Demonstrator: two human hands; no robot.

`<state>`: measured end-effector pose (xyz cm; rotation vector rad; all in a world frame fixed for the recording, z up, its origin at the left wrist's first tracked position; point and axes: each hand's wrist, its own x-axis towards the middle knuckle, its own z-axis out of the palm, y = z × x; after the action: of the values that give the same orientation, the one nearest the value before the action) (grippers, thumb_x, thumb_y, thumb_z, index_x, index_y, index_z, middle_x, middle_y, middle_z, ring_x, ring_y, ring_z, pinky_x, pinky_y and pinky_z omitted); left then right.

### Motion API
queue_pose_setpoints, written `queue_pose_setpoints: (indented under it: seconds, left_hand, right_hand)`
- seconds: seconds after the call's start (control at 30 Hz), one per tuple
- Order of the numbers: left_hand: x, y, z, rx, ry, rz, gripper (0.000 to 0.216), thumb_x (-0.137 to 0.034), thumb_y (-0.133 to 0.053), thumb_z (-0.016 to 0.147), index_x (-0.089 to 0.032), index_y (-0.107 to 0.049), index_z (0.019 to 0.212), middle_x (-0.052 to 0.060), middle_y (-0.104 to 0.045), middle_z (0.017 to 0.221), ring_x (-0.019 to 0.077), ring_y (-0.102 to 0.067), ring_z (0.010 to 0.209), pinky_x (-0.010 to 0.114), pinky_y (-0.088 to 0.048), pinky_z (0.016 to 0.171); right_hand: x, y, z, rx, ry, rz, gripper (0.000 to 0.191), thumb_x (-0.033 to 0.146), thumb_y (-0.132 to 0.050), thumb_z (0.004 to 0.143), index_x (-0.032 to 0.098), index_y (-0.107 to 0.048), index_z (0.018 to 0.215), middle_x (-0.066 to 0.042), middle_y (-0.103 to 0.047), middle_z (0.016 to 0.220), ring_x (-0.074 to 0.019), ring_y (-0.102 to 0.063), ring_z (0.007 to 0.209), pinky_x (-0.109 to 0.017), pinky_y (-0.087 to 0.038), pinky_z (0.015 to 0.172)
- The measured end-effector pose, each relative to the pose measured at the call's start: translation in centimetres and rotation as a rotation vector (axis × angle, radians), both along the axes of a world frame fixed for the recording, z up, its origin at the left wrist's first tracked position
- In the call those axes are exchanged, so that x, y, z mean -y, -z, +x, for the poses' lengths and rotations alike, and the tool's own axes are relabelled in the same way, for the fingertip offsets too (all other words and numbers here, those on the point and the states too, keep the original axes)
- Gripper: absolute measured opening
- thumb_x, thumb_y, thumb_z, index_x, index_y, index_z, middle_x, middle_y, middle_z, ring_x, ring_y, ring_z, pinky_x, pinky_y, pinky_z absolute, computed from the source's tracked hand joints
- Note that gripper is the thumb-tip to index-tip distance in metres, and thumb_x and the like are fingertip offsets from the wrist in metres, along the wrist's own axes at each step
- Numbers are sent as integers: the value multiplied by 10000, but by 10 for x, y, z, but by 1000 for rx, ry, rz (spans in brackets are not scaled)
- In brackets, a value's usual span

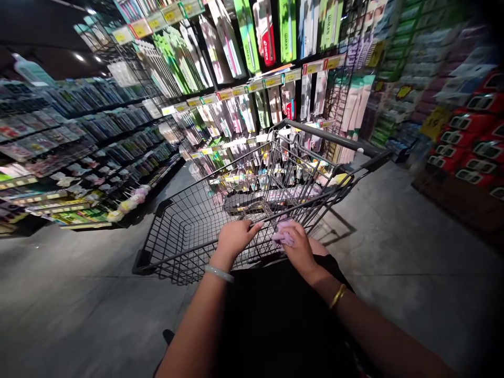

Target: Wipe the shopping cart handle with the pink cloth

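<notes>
A dark wire shopping cart stands sideways in front of me, its handle to the right. My left hand grips the near top rim of the basket, thumb pointing right and fingers mostly hidden over the edge. Just right of it, my right hand is closed around a crumpled light purple cloth, held close against the same rim. No goods show in the main part of the basket.
Beyond the cart rises a shelf rack of packaged toothbrushes with price tags. Another stocked shelf runs along the left. Red packs are stacked at the right. Grey floor surrounds the cart.
</notes>
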<state>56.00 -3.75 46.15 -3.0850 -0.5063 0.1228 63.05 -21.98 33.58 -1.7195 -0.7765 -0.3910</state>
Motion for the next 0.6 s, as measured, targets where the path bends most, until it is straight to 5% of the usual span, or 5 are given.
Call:
queue_pose_setpoints:
  seconds: [0.13,0.3,0.37,0.6]
  left_hand:
    - [0,1,-1,11,0,-9,765,-761,-141,919,-217,-675,846,74,-700,808,229,-655,783,273,-372,621]
    - [-1,1,-3,17,-9,-18,740,-748,-162,927,-223,-681,866,83,-716,844,234,-669,806,284,-413,665]
    - [-1,2,-3,26,-2,-24,727,-739,-169,932,-227,-682,872,82,-719,850,234,-672,812,286,-422,678]
    - [-4,0,-11,132,8,-152,594,-604,-186,1001,-261,-655,1122,62,-730,937,234,-677,911,304,-450,767]
  right_hand:
    - [-5,-28,0,89,-11,42,322,95,-568,781,272,-645,1038,-83,-521,1228,-252,-536,1163,-487,-473,1012]
    - [-18,16,-11,171,-68,-180,349,31,-516,732,262,-669,944,-78,-579,1088,-248,-576,1021,-441,-555,874]
    - [-21,20,-15,157,-91,-147,412,3,-485,682,258,-643,964,-73,-581,1070,-237,-590,998,-421,-568,845]
    - [-19,-64,-17,286,-117,-79,338,185,-609,805,271,-600,1132,-105,-530,1255,-285,-520,1184,-490,-475,1002]
